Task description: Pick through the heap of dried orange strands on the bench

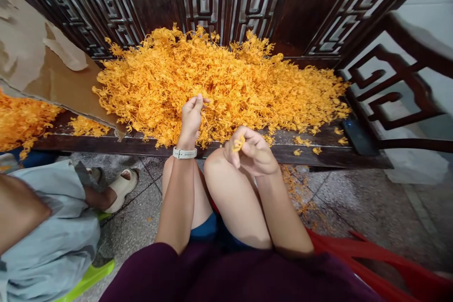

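Dark bench (368, 160); right hand (254, 152), fingers clamping orange piece (239, 144), top leaning right; left hand (191, 117), closure unclear.

Over on the surface (300, 154), the main heap (212, 85) stretches across the middle, the backrest (152, 0) behind it at the far side. A cardboard sheet (67, 86) stands left, between it and a second heap (24, 118). The phone (357, 136) lies at the right end, beside the armrest (421, 82). Loose bits (304, 193) lie on the floor (339, 196), near right.
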Demonstrator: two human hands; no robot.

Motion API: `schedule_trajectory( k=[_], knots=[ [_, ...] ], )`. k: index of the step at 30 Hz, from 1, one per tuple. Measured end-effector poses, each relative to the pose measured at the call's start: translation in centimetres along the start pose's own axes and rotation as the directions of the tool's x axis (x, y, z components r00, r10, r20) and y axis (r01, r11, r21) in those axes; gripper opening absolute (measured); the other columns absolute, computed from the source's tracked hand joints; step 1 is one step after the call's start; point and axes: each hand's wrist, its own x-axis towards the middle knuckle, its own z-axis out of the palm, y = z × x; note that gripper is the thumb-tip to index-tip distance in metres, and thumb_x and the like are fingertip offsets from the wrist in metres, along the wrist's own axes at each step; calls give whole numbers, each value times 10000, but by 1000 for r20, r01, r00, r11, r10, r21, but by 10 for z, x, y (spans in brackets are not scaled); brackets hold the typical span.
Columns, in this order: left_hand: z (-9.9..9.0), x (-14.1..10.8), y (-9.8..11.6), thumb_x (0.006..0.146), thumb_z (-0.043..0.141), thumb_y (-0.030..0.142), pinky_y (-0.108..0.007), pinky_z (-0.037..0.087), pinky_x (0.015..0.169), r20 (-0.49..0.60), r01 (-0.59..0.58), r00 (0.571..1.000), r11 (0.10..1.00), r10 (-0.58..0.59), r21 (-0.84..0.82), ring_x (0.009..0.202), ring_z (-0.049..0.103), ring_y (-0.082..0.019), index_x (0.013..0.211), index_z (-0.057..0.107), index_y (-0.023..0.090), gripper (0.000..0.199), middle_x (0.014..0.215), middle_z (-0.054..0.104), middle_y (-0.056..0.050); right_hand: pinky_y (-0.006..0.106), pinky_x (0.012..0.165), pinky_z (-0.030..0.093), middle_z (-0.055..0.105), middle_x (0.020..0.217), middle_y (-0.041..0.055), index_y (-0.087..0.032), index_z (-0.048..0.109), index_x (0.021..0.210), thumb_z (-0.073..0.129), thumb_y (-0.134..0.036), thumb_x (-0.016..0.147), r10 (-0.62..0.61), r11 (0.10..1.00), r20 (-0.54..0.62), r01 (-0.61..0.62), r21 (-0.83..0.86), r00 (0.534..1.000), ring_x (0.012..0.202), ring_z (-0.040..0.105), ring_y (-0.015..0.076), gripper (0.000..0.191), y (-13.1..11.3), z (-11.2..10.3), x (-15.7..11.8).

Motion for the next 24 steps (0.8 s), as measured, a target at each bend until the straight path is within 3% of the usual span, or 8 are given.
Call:
schedule_trajectory(
  k=[4,6,10,12,14,16,21,24],
  knots=[
    [-3,-3,8,972,632,558,-261,484,742,63,-25,998,998,29,-62,783,651,-124,856,662,208,370,870,711,-38,255,553,435,687,944,24,-216,668,858,852,-430,834,-25,1000,-150,23,-13,988,629,564,102,284,6,2,8],
    [-5,-4,11,971,646,538,-267,503,757,103,-32,994,995,41,-92,722,625,-112,837,656,206,358,794,674,-15,256,584,457,690,918,21,-213,698,888,847,-383,849,-10,994,-149,-6,-106,989,656,585,107,229,4,1,8],
    [-7,-3,11,956,683,518,-279,527,750,172,-59,982,989,82,-136,640,572,-101,775,654,204,364,693,611,13,284,667,517,727,823,40,-192,764,930,847,-311,857,201,914,102,-149,-377,974,724,663,143,163,-5,-8,1],
    [-6,-3,9,944,705,505,-281,534,733,188,-64,978,987,92,-147,626,566,-94,786,672,204,342,745,655,-2,299,617,513,704,729,24,-214,762,886,853,-469,832,169,930,172,-100,-353,970,642,633,150,277,-10,-16,0],
    [-5,-3,8,932,732,472,-284,543,724,210,-64,973,987,95,-150,623,568,-85,850,712,206,279,882,728,-31,289,511,446,601,606,-22,-270,739,907,720,-727,837,-49,967,-6,46,-249,999,511,495,135,463,-15,-23,3],
    [-4,-5,9,917,755,443,-290,552,715,240,-67,965,986,102,-150,611,558,-75,932,746,210,234,1018,763,-53,288,455,366,513,581,-41,-321,711,989,504,-851,883,-226,960,-284,163,-230,932,474,363,138,578,-19,-28,8],
    [3,-14,14,825,847,454,-271,539,659,339,-31,938,993,70,-117,617,601,-93,990,787,200,309,858,752,-34,281,516,401,574,741,-22,-288,681,1016,684,-579,922,-174,958,-466,38,-286,868,563,456,124,305,-10,-25,19],
    [8,-19,15,750,904,455,-288,569,749,455,0,890,996,40,-88,718,682,-126,978,801,183,369,856,763,-42,270,549,447,683,869,0,-263,664,1040,810,-494,855,-202,920,-509,-16,-392,836,621,562,116,330,6,-21,23]
  ],
)
